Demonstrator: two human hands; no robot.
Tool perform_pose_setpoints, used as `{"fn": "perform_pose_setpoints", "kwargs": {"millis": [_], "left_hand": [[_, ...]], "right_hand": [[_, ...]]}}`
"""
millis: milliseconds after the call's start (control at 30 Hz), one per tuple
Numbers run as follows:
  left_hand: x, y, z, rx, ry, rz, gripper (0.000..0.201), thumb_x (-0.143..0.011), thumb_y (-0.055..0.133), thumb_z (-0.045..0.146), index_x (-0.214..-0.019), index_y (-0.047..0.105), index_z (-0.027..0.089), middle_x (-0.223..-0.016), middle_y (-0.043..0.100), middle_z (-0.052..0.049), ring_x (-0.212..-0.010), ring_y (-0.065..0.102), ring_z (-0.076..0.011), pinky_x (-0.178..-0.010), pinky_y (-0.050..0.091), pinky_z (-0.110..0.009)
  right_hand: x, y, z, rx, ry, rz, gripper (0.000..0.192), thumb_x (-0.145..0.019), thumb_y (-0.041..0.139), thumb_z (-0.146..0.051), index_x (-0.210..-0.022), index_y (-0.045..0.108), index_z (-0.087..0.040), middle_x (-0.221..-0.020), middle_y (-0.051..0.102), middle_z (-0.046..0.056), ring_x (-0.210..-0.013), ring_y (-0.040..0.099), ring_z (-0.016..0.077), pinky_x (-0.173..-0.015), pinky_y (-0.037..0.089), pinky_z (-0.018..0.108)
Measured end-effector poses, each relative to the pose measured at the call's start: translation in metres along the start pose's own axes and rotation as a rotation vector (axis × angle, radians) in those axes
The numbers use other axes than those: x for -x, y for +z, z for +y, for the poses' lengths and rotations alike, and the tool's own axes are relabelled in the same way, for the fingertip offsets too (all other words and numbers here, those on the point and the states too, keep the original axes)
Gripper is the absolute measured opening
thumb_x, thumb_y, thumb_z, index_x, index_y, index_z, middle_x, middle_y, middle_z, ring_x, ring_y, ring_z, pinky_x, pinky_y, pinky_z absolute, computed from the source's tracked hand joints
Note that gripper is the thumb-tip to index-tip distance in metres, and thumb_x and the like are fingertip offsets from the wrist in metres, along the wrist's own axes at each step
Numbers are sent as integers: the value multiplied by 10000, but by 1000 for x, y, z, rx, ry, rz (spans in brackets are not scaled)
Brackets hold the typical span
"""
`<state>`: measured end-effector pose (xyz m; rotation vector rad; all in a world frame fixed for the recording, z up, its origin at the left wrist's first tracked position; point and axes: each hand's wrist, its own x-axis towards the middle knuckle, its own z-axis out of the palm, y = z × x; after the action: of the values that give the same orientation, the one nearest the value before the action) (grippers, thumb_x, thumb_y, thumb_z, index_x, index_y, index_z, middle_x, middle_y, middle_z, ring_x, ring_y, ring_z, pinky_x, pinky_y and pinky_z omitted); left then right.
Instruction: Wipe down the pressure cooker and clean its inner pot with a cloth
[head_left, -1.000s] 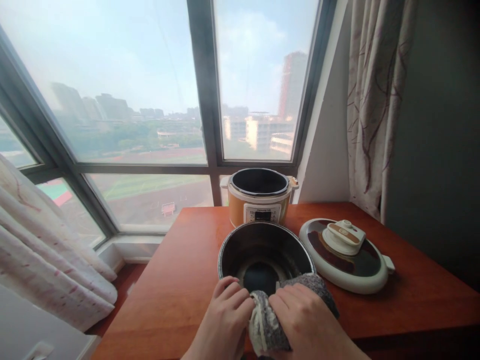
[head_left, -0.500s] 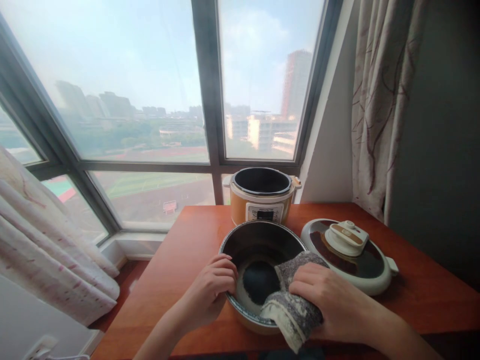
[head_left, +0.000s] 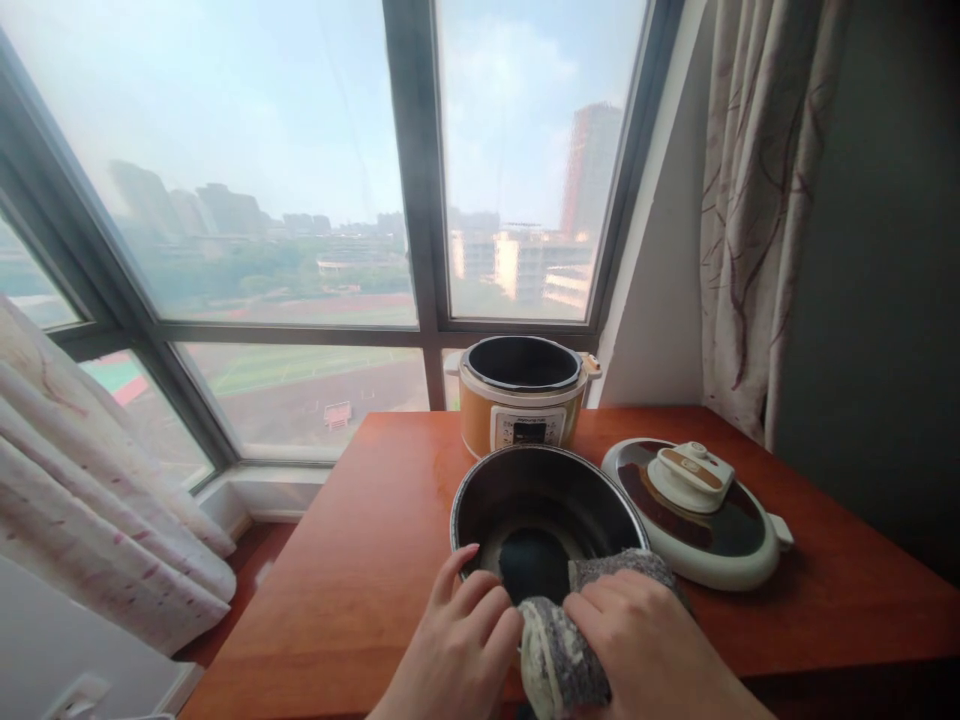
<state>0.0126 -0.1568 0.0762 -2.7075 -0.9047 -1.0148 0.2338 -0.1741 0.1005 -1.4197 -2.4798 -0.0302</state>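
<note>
a grey cloth [head_left: 570, 645] is clenched in the right hand [head_left: 645, 650] and pressed over the near rim of the pot [head_left: 517, 490]. the rim just left of it is gripped by the left hand [head_left: 461, 650]. a lid [head_left: 697, 510] lies right of the grip, a cooker [head_left: 521, 400] beyond it, all on the table [head_left: 360, 560].

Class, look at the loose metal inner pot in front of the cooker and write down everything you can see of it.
The inner pot is a round, deep metal bowl with a thin bright rim and a dark inside. It stands upright on the wooden table, empty, before the orange cooker and left of the lid. The left hand grips its near rim; the right hand presses a grey cloth over that rim.
</note>
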Motion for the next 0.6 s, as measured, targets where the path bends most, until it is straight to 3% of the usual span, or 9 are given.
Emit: {"fn": "perform_pose_setpoints", "kwargs": {"millis": [133,233,433,533,600], "left_hand": [[-3,7,1,34,-24,33,207,-845,379,57,-777,495,216,-719,565,-3,-779,581,-177,-1122,387,-480],[-6,2,-5,97,-33,14,223,-883,379,61,-767,485,219,-726,574,5,-803,591,-164,-1167,355,-473],[-5,-3,-29,185,23,-4,271,-902,346,55,-774,513,225,-697,576,12,-795,567,-158,-1121,406,-437],[-8,-8,-46,228,52,-52,297,-908,330,56,-777,536,225,-699,581,13,-801,559,-152,-1091,416,-400],[-11,-14,-55,236,53,-75,301,-910,330,61,-765,536,225,-701,588,15,-818,567,-150,-1104,393,-398]], "right_hand": [[1,20,-14,63,-50,212,163,-698,740,-212,-746,586,-232,-675,665,-7,-588,562,193,-597,286,350],[2,24,-17,62,-96,252,172,-720,714,-179,-788,564,-231,-692,665,-9,-590,565,193,-594,296,340],[4,5,0,35,-200,45,212,-800,737,-319,-803,550,-221,-763,670,-2,-649,571,189,-615,293,334],[2,-6,19,-45,-207,-74,406,-706,831,-509,-839,583,-217,-838,681,-2,-746,585,205,-668,321,329],[-1,-13,34,-98,-194,-138,441,-656,871,-500,-874,607,-222,-885,684,-9,-811,588,212,-711,338,329]]}}
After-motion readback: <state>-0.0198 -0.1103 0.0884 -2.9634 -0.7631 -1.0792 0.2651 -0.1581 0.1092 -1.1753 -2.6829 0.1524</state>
